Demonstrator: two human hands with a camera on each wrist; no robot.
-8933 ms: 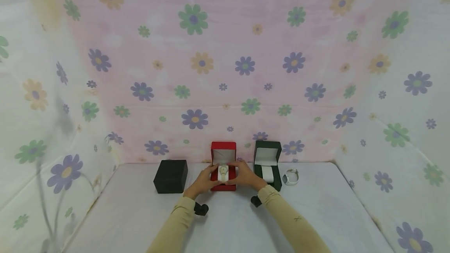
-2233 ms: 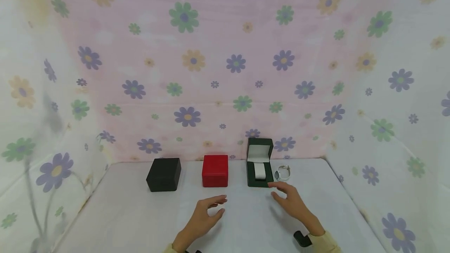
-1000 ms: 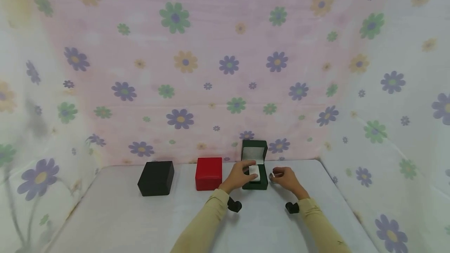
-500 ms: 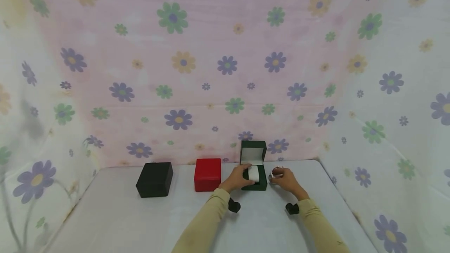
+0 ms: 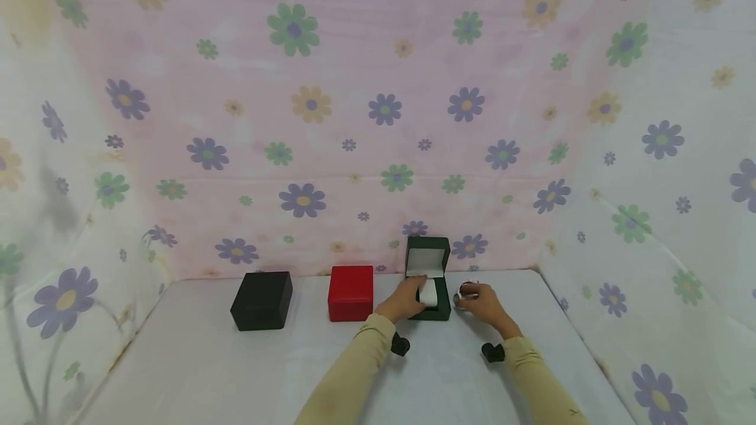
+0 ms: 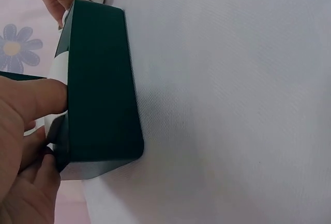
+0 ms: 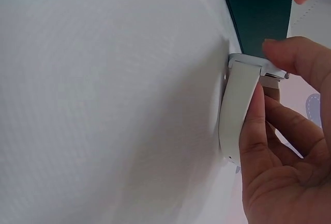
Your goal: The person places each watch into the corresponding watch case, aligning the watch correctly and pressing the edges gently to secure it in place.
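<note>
A green watch box stands with its lid up and a white cushion inside. My left hand reaches in from its left side. In the left wrist view the thumb lies against the cushion at the front rim, with the fingers bent around its end. To the box's right, my right hand pinches a watch with a white strap. The thumb is on the watch case and fingers are inside the looped strap. The watch is upright, close over the white tablecloth.
Left of the green box stand a shut red box and a shut black box. A flowered cloth backdrop rises behind the row and along both sides of the white table.
The red box, earlier open with a gold watch inside, is shut. Both hands moved to the green box; the right took hold of the white watch, and the left slid to the cushion's left end.
</note>
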